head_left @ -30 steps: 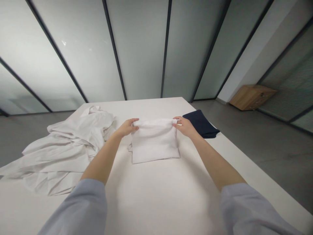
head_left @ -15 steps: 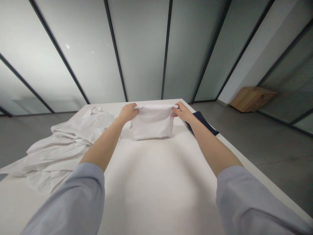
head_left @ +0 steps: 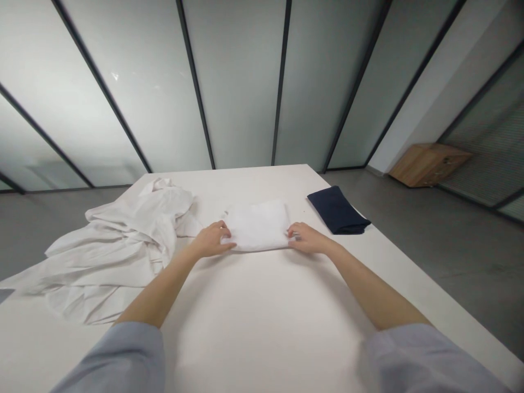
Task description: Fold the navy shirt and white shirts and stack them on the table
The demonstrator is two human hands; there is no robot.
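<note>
A broad white table (head_left: 254, 327) carries a crumpled heap of white fabric (head_left: 123, 245) at its left, a flat folded white cloth (head_left: 257, 225) at the middle, and a folded navy cloth (head_left: 338, 210) to the right. The left hand (head_left: 210, 240) and right hand (head_left: 305, 238) pinch the white cloth's near corners.

Folded white cloth (head_left: 257, 232) now lying flat on the table (head_left: 262, 316), no longer held up, left hand (head_left: 210, 240) and right hand (head_left: 305, 239) lowered to its near corners, dark cloth (head_left: 338, 210) uncovered at right.
</note>
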